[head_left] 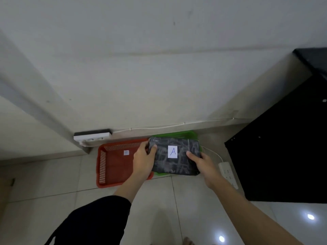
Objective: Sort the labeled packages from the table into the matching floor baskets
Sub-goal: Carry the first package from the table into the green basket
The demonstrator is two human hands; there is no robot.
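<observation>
A white power strip (pixel 228 174) lies on the pale tiled floor (pixel 198 206) beside a black cabinet (pixel 286 152), its cable (pixel 213 152) curving off leftward, while a white wall socket block (pixel 92 137) sits low on the wall (pixel 159 76).

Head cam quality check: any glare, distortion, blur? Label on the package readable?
Head view: wide-angle bending at the edges; two ceiling-light glare spots on the floor tiles; dim, soft overall. The A label on the package reads clearly; the tag in the red basket is too blurred to read.
</observation>
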